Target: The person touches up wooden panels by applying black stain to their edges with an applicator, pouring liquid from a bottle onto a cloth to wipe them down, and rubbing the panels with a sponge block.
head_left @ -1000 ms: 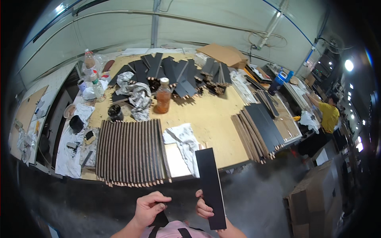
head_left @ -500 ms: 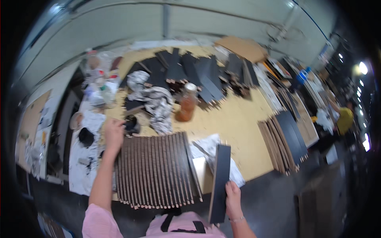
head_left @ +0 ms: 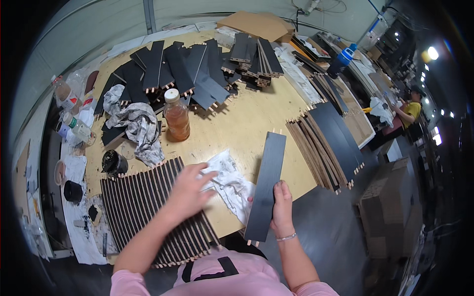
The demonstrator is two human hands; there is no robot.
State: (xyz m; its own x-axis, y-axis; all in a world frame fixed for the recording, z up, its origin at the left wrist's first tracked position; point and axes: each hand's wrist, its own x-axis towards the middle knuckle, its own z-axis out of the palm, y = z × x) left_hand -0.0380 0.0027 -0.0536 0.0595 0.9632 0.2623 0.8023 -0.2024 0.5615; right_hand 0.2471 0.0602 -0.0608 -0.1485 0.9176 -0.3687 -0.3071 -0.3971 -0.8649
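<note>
My right hand (head_left: 282,208) grips a black wooden board (head_left: 267,185) by its right edge. Pale dowel pegs stick out of both of the board's ends. My left hand (head_left: 190,191), fingers apart and seemingly holding nothing, hovers over the right side of a row of dark slats (head_left: 143,212) set on edge, with pegs along their ends. Just beyond its fingertips lies a crumpled white cloth (head_left: 227,180), partly stained, which reaches toward the held board. A small black pot (head_left: 114,163) stands at the far left corner of the slat row.
Past the slats are a stained rag (head_left: 136,126) and a bottle of amber liquid (head_left: 177,118). Black boards (head_left: 180,66) pile up at the back. Another stack of boards (head_left: 321,148) lies at the right table edge. Far right, a person in yellow (head_left: 411,111) works.
My left hand has moved right, from beside the black pot to near the white cloth. The view has shifted to the right. My right hand still holds the black board.
</note>
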